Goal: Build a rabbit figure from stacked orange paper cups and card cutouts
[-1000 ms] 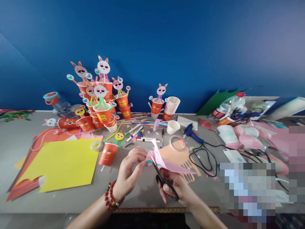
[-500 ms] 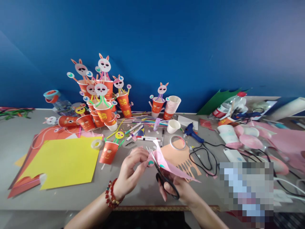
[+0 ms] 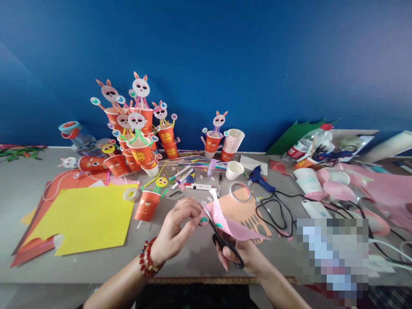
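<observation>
Pink paper (image 3: 237, 228) is pinched in the fingertips of my left hand (image 3: 178, 225), close to a small round piece with a teal heart (image 3: 204, 220) on it. My right hand (image 3: 240, 252) has its fingers through the black handles of a pair of scissors (image 3: 222, 242). The scissor blades point up and away, lying along the paper between two teal hearts. Part of the sheet drapes over my right hand and hides some of its fingers. Under the paper lies an orange sheet (image 3: 230, 204) with leaf-shaped holes cut in it.
Rabbit-faced paper cups (image 3: 138, 151) crowd the back left, behind a yellow sheet (image 3: 93, 219). Markers (image 3: 200, 187), a tape roll (image 3: 240, 192) and a white cup (image 3: 234, 171) lie ahead. A blue glue gun (image 3: 262, 180) trails a black cord on the right.
The scissors and my right hand have shifted slightly right and down. The pink paper's right tip has lifted and drawn in a little. My left hand keeps its pinch.
</observation>
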The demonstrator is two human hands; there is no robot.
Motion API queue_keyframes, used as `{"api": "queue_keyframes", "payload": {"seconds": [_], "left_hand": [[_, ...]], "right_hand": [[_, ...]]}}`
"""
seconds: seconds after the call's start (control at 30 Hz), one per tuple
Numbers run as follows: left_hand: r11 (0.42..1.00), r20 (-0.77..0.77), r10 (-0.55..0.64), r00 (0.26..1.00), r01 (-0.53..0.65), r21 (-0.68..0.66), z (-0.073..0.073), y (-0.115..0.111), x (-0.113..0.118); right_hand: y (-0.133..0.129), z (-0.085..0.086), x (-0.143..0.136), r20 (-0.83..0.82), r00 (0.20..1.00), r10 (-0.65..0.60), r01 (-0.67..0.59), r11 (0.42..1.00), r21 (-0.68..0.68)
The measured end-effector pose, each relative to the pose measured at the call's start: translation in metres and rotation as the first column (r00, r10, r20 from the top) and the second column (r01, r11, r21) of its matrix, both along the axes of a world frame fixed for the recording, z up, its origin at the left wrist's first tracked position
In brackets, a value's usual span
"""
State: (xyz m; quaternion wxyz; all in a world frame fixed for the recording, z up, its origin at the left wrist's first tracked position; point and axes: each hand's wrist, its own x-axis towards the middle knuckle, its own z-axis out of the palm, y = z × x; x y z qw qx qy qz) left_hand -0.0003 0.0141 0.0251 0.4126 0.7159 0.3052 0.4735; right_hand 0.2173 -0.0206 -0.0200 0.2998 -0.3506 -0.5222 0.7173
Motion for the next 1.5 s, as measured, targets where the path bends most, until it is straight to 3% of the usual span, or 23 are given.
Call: {"api": "queue_keyframes", "payload": {"seconds": [0.37,0.9,1.1,1.5], "left_hand": [[1.000,-0.063,-0.021,0.998,0.020,-0.014,0.005,0.002,-0.002],[1.000,-0.071,-0.016,0.997,0.015,-0.025,0.010,0.002,-0.002],[1.000,-0.052,-0.018,0.998,0.017,-0.022,0.009,0.002,-0.002],[0.998,-0.012,-0.025,1.000,0.025,-0.049,0.004,0.003,-0.001]], "right_hand": [[0.001,0.001,0.002,0.001,1.000,-0.015,0.014,0.994,0.108],[0.001,-0.001,0.005,0.053,0.997,-0.065,0.064,0.998,0.007],[0.001,0.006,0.004,0.063,0.995,-0.083,0.085,0.996,-0.029],[0.004,0.008,0.001,-0.005,0.995,-0.095,0.094,0.992,-0.078]]}}
